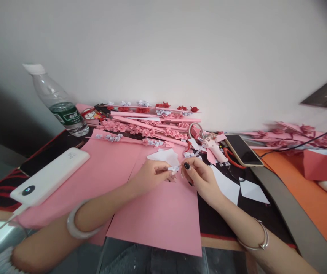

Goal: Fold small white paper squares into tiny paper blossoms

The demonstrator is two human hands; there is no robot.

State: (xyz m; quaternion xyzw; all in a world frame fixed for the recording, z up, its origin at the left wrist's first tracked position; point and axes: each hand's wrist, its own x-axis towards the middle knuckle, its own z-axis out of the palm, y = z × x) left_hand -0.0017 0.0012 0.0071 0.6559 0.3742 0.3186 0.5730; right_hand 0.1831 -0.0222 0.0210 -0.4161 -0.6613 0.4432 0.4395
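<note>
My left hand (157, 172) pinches a small white folded paper (174, 168) between thumb and fingertips, above the pink sheets. Close by on its right, my right hand (201, 179) has thumb and fingers drawn together at the paper's end; whether they grip it is hidden. A white paper sheet (165, 155) lies just behind my left hand. Beyond my right hand rests a pink and white glue gun (213, 146), its nozzle pointing towards my fingers. Beneath both hands spreads a large pink sheet (157, 220).
Pink paper sticks with folded flowers (146, 131) line the wall. On the left are a water bottle (63, 102) and a white power bank (50, 177). To the right lie a phone (243, 149), white paper pieces (254, 191), orange sheets (303, 198) and a black cable (303, 142).
</note>
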